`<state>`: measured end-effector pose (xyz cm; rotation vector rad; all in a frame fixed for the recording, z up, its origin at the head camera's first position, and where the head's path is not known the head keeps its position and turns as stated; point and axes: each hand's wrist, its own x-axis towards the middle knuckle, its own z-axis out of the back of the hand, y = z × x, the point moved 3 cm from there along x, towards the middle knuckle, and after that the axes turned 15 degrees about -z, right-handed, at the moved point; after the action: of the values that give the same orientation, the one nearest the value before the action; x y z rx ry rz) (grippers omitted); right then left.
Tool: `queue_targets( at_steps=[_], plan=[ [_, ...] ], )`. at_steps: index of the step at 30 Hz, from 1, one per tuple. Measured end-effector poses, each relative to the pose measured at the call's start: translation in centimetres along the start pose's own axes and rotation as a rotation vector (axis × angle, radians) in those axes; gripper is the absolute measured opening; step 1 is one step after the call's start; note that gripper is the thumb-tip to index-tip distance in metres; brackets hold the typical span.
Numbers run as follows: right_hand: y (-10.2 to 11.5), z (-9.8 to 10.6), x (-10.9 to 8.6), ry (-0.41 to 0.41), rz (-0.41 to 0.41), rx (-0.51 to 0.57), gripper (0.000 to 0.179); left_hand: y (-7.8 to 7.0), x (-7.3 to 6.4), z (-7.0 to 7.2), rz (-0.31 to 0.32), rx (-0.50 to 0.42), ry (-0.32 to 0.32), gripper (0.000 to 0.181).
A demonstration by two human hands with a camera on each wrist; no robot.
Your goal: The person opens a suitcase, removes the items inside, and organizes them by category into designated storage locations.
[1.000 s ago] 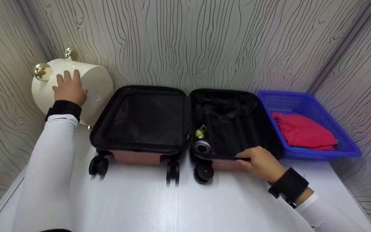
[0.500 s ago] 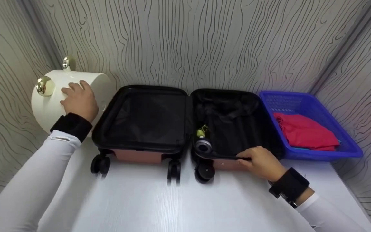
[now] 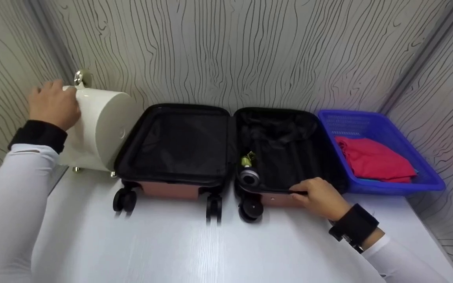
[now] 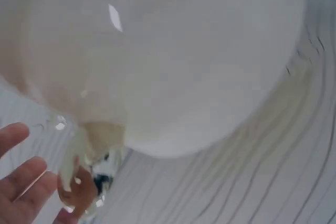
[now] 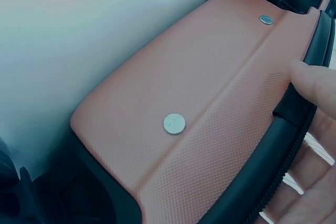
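White drum (image 3: 98,125) beside spread left hand (image 3: 53,104), pink suitcase (image 3: 233,137), rim (image 5: 262,161) pinched by right hand (image 3: 323,198)

And here's the white table (image 3: 163,251), glossy and faintly grained! At its far left corner, a cream drum-shaped container (image 3: 96,133) on small gold feet (image 3: 113,174); mid-way along the back edge, an opened suitcase (image 3: 183,145), wheels (image 3: 124,200) facing the front edge; toward the far right corner, just beside it, a blue basket (image 3: 387,189).

Left wrist view: white drum (image 4: 199,66), fingers (image 4: 29,177) cropped.
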<state>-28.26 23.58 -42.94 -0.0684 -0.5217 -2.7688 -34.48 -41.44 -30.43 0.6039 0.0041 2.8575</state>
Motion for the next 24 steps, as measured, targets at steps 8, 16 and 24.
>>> queue_targets(
  at_steps=[8,16,24],
  plan=[
    [0.1,0.0,0.1,0.003,0.016,-0.006,0.015,2.6,-1.7,0.9,0.076,-0.115,0.012,0.038],
    [0.3,-0.1,0.3,-0.006,0.037,0.014,0.014,2.7,-3.8,1.8,0.083,-0.138,0.026,0.035],
    [0.4,-0.1,0.7,-0.012,0.063,0.008,0.013,3.7,-7.7,2.2,0.043,-0.124,0.05,0.034]
  ],
)
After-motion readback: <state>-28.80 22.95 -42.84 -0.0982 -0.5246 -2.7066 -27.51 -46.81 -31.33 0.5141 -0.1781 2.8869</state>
